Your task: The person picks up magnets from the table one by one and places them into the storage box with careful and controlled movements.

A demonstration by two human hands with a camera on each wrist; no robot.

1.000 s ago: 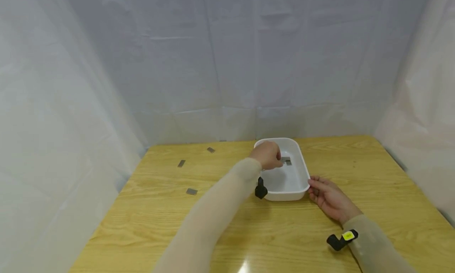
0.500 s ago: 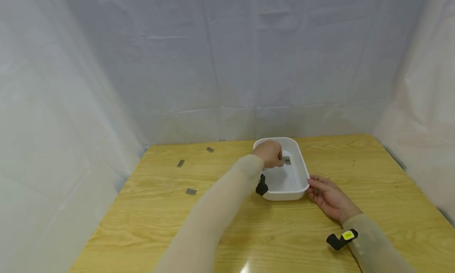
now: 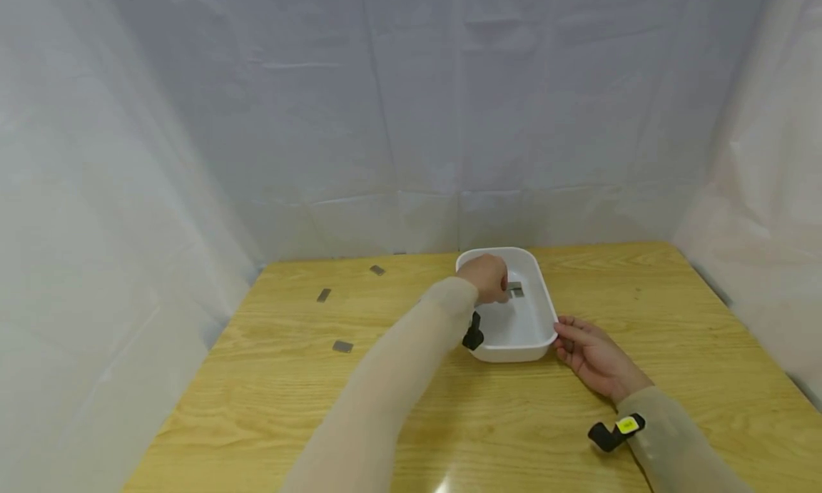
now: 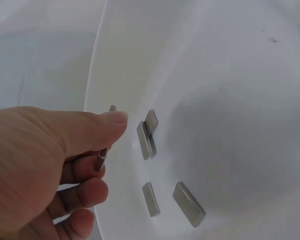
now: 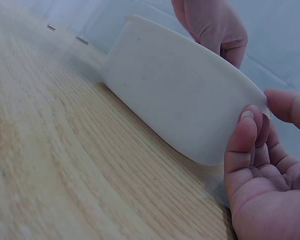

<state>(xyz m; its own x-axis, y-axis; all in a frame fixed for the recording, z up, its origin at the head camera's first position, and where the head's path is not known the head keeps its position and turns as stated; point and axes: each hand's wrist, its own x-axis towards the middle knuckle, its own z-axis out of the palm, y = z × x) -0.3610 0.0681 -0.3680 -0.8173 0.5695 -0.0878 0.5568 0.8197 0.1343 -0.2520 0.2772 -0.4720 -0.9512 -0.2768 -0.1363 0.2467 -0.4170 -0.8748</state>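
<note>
In the head view my left hand [image 3: 484, 277] is inside a white rectangular tub [image 3: 514, 354], near its left side. Between thumb and index finger it pinches a thin silver metal plate [image 4: 102, 160], held up above the tub floor; the fingers partly cover the plate. Several similar plates lie below on the floor, among them a larger one [image 4: 189, 205] and a small one [image 4: 151, 199]. One plate [image 4: 144, 141] touches another [image 4: 151, 121]. My right hand [image 3: 596, 361] grips the rim at the tub's near right corner, thumb on the edge, fingers against the outer wall.
Three more metal plates lie apart on the wooden table [image 3: 257, 407] left of the tub: one near [image 3: 343, 346], one farther left [image 3: 324, 295], one toward the back [image 3: 377, 270]. White sheeting [image 3: 411, 122] hangs behind and at both sides.
Slightly more of the metal plates shows beside my left fingertips. The right hand keeps its grip on the rim, and the tub stays in place.
</note>
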